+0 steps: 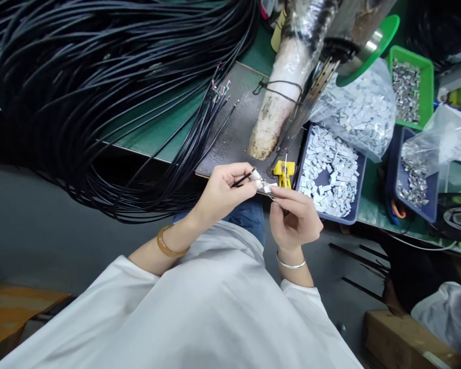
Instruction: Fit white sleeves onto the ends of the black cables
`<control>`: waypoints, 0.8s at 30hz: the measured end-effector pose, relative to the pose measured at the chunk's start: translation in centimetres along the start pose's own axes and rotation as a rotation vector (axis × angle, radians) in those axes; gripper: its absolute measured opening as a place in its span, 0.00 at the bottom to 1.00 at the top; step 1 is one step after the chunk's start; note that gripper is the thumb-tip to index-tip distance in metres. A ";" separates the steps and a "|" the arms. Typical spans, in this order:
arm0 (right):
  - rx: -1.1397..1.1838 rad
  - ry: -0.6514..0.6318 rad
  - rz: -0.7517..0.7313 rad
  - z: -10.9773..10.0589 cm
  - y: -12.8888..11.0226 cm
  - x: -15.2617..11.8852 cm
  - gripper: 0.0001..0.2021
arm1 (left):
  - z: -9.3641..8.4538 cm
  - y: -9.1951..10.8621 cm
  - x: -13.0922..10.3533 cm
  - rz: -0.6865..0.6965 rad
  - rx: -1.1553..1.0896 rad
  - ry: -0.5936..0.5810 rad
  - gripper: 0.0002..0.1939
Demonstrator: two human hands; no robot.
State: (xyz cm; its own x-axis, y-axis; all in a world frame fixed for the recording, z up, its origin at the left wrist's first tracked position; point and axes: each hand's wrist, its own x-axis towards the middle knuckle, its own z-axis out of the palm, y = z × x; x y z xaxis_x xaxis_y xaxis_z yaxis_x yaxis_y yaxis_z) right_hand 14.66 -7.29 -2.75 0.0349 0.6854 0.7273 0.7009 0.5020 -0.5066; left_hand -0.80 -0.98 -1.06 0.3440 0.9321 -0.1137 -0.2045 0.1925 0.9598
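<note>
Left hand (230, 185): I'm pinching a cable (243, 177), likely for steadiness. Right hand (297, 218): pinching a white piece (269, 188), cable's four o'clock. Tray (348, 220): lying at that hand's one o'clock, presumably for reach.

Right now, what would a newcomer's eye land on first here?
A big mass of black cables fills the upper left. At the centre, the left hand holds a cable end, with the right hand close at a small white piece. Right of them, a blue tray holds a heap of white bits.
</note>
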 end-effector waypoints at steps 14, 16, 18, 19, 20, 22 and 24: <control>-0.016 -0.023 0.034 0.6 0.9 0.2 0.10 | 0.4 -0.3 0.2 0.043 0.075 0.045 0.13; -0.045 -0.027 0.022 0.7 1.0 0.1 0.09 | 0.4 -0.3 0.3 0.035 0.076 0.050 0.08; -0.043 -0.027 0.034 0.8 1.1 0.1 0.08 | 0.5 -0.3 0.3 0.027 0.079 0.055 0.05; -0.033 -0.025 0.047 0.8 1.2 0.1 0.08 | 0.5 -0.2 0.4 0.029 0.084 0.061 0.05; -0.020 -0.024 0.060 0.9 1.2 0.2 0.09 | 0.6 -0.2 0.4 0.035 0.089 0.069 0.05; 0.016 -0.021 0.081 1.1 1.2 0.3 0.09 | 0.7 -0.1 0.5 0.057 0.105 0.090 0.06; 0.050 -0.014 0.088 1.2 1.3 0.5 0.10 | 0.8 -0.1 0.7 0.079 0.120 0.113 0.07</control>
State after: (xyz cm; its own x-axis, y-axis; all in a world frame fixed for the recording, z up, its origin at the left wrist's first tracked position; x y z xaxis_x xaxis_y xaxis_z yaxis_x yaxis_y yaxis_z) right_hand 14.70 -5.67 -3.62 0.0846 0.7350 0.6727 0.6592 0.4650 -0.5909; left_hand 0.16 -0.62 -0.98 0.2243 0.9728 -0.0583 -0.1133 0.0855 0.9899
